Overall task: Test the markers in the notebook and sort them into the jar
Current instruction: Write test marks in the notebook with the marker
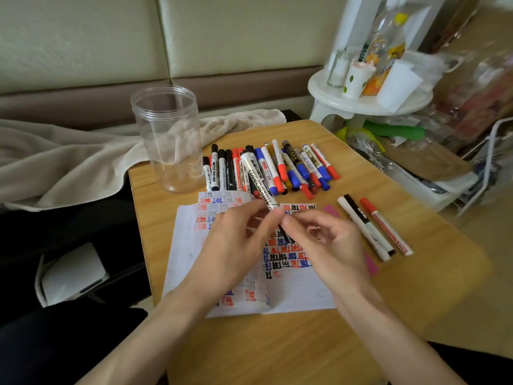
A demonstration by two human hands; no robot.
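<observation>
One marker (257, 180), silver-white with black lettering, is in the air over the far edge of the notebook (301, 297). It slants from a dark far tip down to the left hand (236, 245), whose fingertips pinch its near end. The right hand (329, 245) meets it there, thumb and forefinger drawn narrow at the same end. The blur hides whether they grip the marker or only touch it.

A row of markers (280, 169) lies along the far side of the table (277, 354), roughly twenty with black, red and blue caps. They overlap too much for a sure count. Three markers lie apart at the right, side by side: a white one (373, 241), a black-and-white one (358, 211) and a red one (387, 226).

One clear jar (166, 134) stands upright and uncapped at the far left corner of the table, just left of the row, and it is empty. The single notebook lies open near the table's middle, its pages full of red, blue and black test marks.

At far right a white stool (361, 105) carries one orange-labelled bottle (388, 54), one small glass (338, 69) and two paper cups (356, 79).
</observation>
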